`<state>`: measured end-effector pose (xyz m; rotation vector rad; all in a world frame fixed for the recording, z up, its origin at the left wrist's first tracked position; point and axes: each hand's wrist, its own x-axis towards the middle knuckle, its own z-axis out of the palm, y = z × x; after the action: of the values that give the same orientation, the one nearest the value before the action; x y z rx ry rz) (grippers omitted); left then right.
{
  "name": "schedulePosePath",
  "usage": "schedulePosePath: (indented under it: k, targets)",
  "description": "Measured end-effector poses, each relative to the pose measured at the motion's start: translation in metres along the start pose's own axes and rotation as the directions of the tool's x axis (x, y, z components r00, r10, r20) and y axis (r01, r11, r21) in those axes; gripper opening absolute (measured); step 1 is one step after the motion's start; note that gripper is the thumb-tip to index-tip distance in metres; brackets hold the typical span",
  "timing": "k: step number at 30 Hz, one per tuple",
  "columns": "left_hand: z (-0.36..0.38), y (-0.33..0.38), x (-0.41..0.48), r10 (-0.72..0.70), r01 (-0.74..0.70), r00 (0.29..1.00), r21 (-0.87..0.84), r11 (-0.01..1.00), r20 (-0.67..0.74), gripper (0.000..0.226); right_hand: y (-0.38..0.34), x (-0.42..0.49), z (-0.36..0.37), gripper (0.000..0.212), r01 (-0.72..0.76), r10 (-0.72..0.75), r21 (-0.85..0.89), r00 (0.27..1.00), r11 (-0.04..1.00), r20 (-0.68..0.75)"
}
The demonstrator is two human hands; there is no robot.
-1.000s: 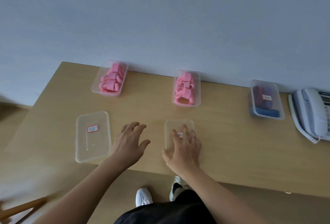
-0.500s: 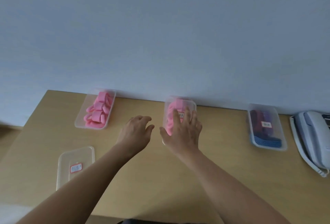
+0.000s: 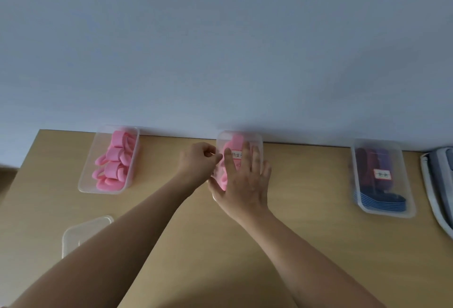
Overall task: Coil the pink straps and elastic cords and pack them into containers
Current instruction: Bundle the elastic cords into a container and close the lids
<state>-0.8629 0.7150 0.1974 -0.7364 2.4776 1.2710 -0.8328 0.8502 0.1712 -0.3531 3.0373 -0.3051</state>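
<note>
Since half a second earlier the left hand (image 3: 198, 160) had closed in from beside the middle container (image 3: 220, 141), and I watched its fingers curl and pinch the left edge of the labelled lid (image 3: 248, 138).

Nearest me, at lower left, a loose clear lid (image 3: 83, 231) lay on the wooden table (image 3: 306, 185), partly behind the left forearm. At centre frame the right hand (image 3: 241, 185) pressed flat on the labelled lid, fingers straight and spread. Coiled pink straps (image 3: 222, 181) showed beneath it. Along the far edge, an uncovered container (image 3: 84, 185) at left held more pink coils (image 3: 114, 163). At right a lidded container (image 3: 407, 185) held dark straps (image 3: 370, 172). A telephone (image 3: 438, 185) sat at the frame edge.
</note>
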Motion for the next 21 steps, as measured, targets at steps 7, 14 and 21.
schedulePosePath:
  k: [7, 14, 21]
  targets:
    - [0.002, -0.001, 0.005, -0.062, 0.067, 0.997, -0.109, 0.992, 0.053, 0.01, 0.004, -0.003, 0.008, 0.084, 0.032, -0.033, 0.019, 0.999, 0.999, 0.018]
    - [-0.006, -0.012, -0.002, -0.086, 0.115, 0.954, -0.086, 0.99, 0.286, 0.007, 0.008, -0.031, 0.002, 0.084, 0.072, -0.076, 0.036, 0.992, 0.997, 0.099]
    - [-0.006, -0.028, -0.023, -0.056, 0.107, 0.952, -0.158, 0.982, 0.3, 0.005, 0.01, -0.034, -0.014, 0.059, 0.03, -0.028, 0.03, 0.997, 0.999, -0.073]
